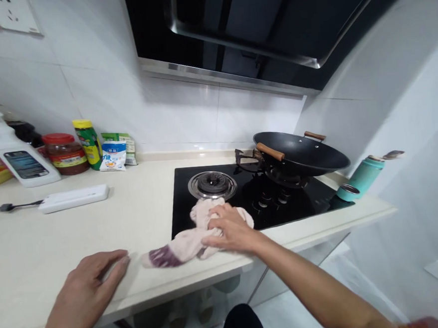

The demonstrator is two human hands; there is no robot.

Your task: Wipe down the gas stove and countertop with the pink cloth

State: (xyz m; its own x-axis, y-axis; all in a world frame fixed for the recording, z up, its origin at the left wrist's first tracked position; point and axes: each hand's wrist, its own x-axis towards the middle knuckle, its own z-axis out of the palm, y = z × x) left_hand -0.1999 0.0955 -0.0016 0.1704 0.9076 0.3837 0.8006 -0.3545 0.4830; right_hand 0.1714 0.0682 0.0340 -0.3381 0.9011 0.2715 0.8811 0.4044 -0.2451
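Note:
My right hand [229, 228] presses down on a crumpled pale pink cloth [189, 242] at the front left of the black glass gas stove [297, 211], its fingers bent into the fabric. The cloth lies partly on the glass, while its purple-patterned end trails left over the countertop. Just behind it is the uncovered left burner [212, 184] in its metal ring. My left hand [87, 283] is over the counter near its front edge, thumb apart from the fingers, holding nothing.
A black wok [304, 153] with wooden handles sits on the right burner. Right of the stove stand a teal container [366, 177] and a small teal cup [347, 192]. A white power strip [75, 198], spray bottle [23, 155] and sauce jar [66, 157] are at left. A range hood [226, 58] overhangs.

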